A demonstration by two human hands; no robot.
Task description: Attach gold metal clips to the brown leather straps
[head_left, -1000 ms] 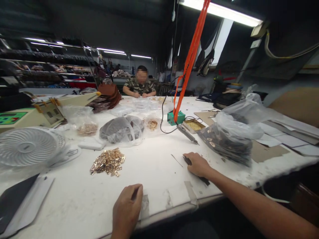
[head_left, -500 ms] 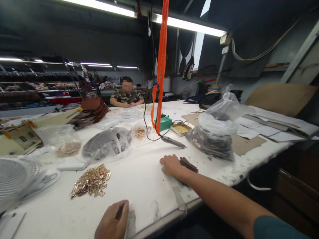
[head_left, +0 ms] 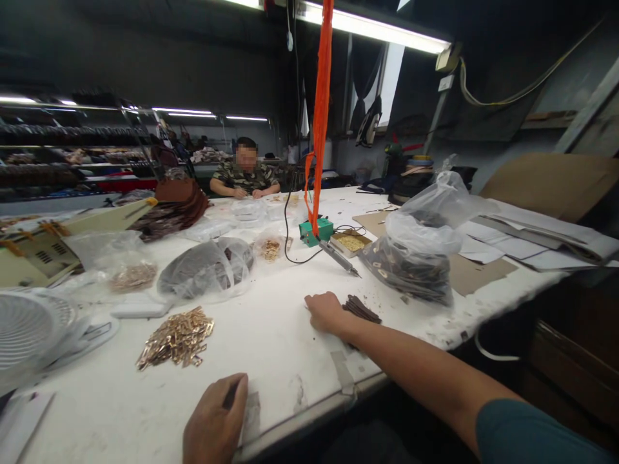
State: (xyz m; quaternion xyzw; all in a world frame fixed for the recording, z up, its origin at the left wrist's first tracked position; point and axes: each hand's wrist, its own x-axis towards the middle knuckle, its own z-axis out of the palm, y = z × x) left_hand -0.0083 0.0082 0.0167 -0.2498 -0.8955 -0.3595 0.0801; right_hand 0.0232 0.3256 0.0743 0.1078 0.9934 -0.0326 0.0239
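Strips (head_left: 362, 309): lie bunched on the table (head_left: 271, 322), just beside the right hand (head_left: 326, 312), fingers curled; cannot tell about any pinch. Beyond, an iron (head_left: 339, 258). Nearer metal pieces (head_left: 178, 338), left hand (head_left: 215, 419) likewise curled, pinch unclear.

So there's this little bunch of skinny dark brown strips (head_left: 362, 309), kinda fanned out and overlapping, lying on the white tabletop (head_left: 271, 328), partly hidden behind the right forearm (head_left: 411, 361).
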